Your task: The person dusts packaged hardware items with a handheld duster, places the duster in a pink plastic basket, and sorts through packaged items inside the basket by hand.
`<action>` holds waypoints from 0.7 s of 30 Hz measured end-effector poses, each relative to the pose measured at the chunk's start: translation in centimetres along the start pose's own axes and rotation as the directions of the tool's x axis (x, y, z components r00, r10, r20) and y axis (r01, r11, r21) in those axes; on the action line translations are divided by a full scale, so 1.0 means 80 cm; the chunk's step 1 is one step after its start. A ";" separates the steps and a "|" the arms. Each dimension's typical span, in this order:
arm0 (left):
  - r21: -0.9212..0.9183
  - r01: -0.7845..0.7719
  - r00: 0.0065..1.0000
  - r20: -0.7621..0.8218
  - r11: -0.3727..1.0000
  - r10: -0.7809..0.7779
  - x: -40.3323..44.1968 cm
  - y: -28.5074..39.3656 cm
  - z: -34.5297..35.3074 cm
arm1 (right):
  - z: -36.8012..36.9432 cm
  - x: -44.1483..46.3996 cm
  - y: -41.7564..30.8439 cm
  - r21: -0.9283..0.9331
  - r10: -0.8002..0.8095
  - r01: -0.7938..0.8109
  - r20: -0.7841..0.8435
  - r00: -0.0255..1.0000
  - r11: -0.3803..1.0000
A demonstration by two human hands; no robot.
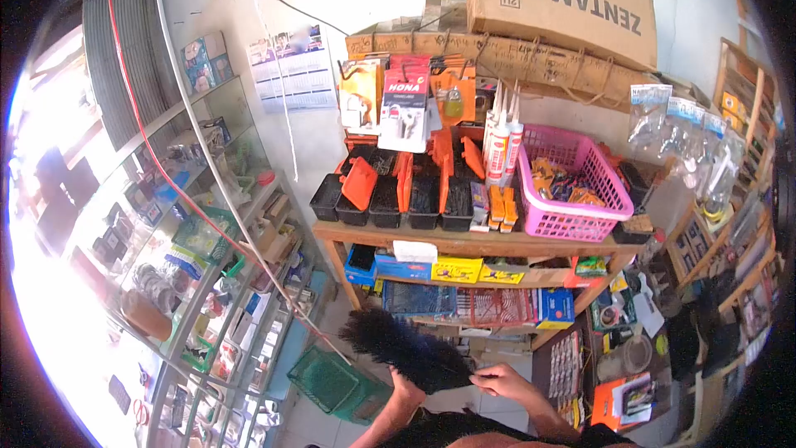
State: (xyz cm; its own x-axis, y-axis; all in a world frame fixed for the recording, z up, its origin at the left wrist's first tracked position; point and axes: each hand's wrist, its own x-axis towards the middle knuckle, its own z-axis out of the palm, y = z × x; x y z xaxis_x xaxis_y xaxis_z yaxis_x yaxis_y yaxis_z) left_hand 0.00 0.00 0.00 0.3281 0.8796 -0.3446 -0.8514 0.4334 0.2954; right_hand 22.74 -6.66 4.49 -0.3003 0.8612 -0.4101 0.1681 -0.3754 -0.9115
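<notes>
A bushy black feather duster lies slantwise in front of my body, its fluffy end to the left. My left hand is closed against its underside, with the thumb showing and most fingers hidden behind the feathers. At the duster's narrow right end, my right hand pinches it between thumb and fingers. Just left of my left hand, a green plastic basket stands low near the floor.
Ahead is a wooden shelf with black bins, sealant tubes and a pink basket. A large cardboard box sits above. Glass display shelving runs along the left, with a red cord crossing it.
</notes>
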 end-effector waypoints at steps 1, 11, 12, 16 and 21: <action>-0.001 -0.008 1.000 -0.004 1.000 0.008 0.014 -0.010 -0.001 | -0.009 0.000 0.012 0.053 0.006 -0.005 -0.018 1.000 0.999; -0.118 -0.157 0.923 0.335 0.981 0.188 0.050 -0.067 0.069 | -0.072 -0.079 0.088 0.239 0.019 -0.029 0.042 0.999 0.971; -0.116 -0.178 0.941 0.272 0.977 0.204 0.045 -0.066 0.082 | -0.072 -0.078 0.087 0.262 -0.038 0.026 0.038 0.999 0.965; -0.023 -0.208 0.970 0.127 0.978 0.209 0.020 -0.074 0.130 | -0.090 -0.094 0.051 0.214 -0.053 0.090 -0.173 0.984 0.973; 0.305 -0.351 0.930 0.222 0.885 0.293 0.025 -0.122 0.092 | -0.113 -0.100 0.078 0.169 -0.072 0.072 -0.006 0.997 0.983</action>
State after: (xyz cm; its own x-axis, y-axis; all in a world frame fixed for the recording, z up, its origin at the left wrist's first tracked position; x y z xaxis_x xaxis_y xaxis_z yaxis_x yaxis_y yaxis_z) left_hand 11.99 -1.02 3.00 0.1464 0.9885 -0.0364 -0.7440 0.1343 0.6545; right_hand 34.67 -12.78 2.37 -0.3058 0.8882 -0.3429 -0.0152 -0.3646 -0.9310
